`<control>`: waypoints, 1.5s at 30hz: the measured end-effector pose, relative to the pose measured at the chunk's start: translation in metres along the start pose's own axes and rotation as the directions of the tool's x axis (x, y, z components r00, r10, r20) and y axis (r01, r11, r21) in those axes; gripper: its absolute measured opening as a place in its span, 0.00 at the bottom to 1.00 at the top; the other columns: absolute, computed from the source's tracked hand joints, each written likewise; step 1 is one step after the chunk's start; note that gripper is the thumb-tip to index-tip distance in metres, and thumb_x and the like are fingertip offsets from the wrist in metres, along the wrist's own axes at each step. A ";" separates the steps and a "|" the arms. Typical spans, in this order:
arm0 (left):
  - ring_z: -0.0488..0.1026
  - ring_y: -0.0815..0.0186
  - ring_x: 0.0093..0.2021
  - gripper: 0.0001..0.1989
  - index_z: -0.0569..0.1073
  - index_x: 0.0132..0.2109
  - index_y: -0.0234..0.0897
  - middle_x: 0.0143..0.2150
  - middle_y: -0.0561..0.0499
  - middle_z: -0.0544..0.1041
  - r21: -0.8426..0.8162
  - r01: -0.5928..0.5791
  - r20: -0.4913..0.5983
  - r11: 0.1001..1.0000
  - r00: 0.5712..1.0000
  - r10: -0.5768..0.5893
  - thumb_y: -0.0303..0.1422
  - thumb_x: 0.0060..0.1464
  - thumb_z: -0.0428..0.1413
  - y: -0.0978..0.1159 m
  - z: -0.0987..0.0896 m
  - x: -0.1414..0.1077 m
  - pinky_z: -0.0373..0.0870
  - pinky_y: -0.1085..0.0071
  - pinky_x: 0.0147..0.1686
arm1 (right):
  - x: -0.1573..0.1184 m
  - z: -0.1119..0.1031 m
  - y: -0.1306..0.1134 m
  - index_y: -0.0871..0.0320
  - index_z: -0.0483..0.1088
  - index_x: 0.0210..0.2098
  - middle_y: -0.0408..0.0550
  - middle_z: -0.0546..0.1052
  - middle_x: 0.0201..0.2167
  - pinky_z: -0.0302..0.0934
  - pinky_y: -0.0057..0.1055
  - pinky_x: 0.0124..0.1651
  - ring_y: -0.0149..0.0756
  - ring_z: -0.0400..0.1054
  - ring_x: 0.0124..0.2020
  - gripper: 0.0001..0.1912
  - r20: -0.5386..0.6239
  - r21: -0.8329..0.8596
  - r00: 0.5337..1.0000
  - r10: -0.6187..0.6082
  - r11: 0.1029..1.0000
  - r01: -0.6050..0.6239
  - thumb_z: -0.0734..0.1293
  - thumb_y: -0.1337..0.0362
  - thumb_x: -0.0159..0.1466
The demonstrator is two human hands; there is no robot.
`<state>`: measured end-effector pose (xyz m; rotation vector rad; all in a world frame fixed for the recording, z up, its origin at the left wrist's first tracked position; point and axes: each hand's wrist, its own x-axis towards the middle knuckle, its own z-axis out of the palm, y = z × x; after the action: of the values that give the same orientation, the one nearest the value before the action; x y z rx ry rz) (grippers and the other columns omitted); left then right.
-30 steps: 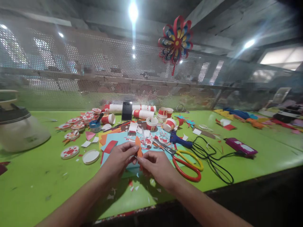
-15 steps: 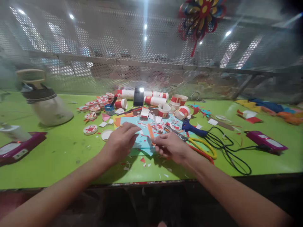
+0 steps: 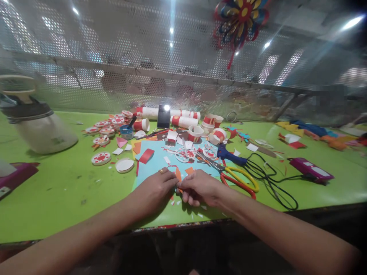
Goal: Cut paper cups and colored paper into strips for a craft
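Note:
Between my two hands, low over the front of the table, is a narrow orange paper strip (image 3: 178, 175). My right hand (image 3: 200, 186) pinches it with thumb and fingertips. My left hand (image 3: 156, 187), with a ring on one finger, meets it from the other side, its fingers closed on the strip's near end; the exact grip is partly hidden. Beyond them lie light blue paper sheets (image 3: 155, 168) with a red paper piece (image 3: 146, 156) and white and red scraps. Scissors (image 3: 237, 177) with one yellow and one red handle lie right of my right hand.
Behind the scissors lies a blue glue gun (image 3: 232, 156), its black cord running to a purple power strip (image 3: 311, 169). Paper cups (image 3: 195, 133), a phone (image 3: 163, 116) and a blue jar (image 3: 126, 132) stand farther back. Decorated discs (image 3: 101, 158) lie left. A large jug (image 3: 43, 130) stands far left.
My left hand has come down and right to the orange strip and closed on it. The right hand still holds the strip, now lower. The view has turned slightly right.

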<state>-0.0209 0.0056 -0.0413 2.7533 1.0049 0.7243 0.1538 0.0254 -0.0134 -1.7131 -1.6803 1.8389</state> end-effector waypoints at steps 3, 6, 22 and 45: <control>0.66 0.60 0.39 0.11 0.73 0.42 0.33 0.37 0.43 0.71 0.052 -0.005 0.010 0.999 1.000 0.004 0.25 0.60 0.45 0.001 0.001 0.000 0.67 0.61 0.39 | 0.001 -0.004 0.000 0.62 0.69 0.40 0.43 0.74 0.32 0.66 0.27 0.27 0.27 0.69 0.25 0.11 0.027 -0.045 0.999 0.030 0.999 -0.028 0.62 0.60 0.67; 0.66 0.59 0.40 0.12 0.72 0.44 0.33 0.41 0.42 0.71 0.087 -0.005 0.015 0.996 1.000 0.004 0.24 0.60 0.45 0.002 -0.001 0.000 0.67 0.60 0.40 | 0.000 -0.007 -0.003 0.62 0.69 0.37 0.40 0.73 0.27 0.63 0.23 0.22 0.24 0.66 0.20 0.11 0.052 -0.087 0.998 0.047 0.995 -0.042 0.62 0.59 0.67; 0.67 0.55 0.45 0.14 0.70 0.48 0.33 0.42 0.40 0.74 0.097 -0.020 0.017 0.995 1.000 0.019 0.21 0.56 0.48 0.010 0.002 0.000 0.68 0.55 0.44 | -0.008 -0.085 -0.022 0.60 0.69 0.23 0.41 0.72 0.18 0.61 0.25 0.24 0.27 0.66 0.19 0.15 -0.336 -0.654 0.803 -0.492 0.736 0.177 0.62 0.62 0.65; 0.70 0.57 0.40 0.15 0.67 0.52 0.27 0.44 0.37 0.76 0.305 -0.139 -0.039 0.942 0.987 0.159 0.23 0.60 0.44 -0.007 0.012 0.000 0.70 0.62 0.36 | 0.112 -0.118 -0.066 0.60 0.68 0.47 0.49 0.73 0.47 0.68 0.41 0.43 0.39 0.71 0.43 0.12 0.321 -0.946 0.669 -0.670 -0.193 0.261 0.65 0.62 0.66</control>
<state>-0.0189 0.0119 -0.0535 3.1166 1.0016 0.7380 0.1662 0.2007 -0.0039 -0.8705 -3.0649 -0.3454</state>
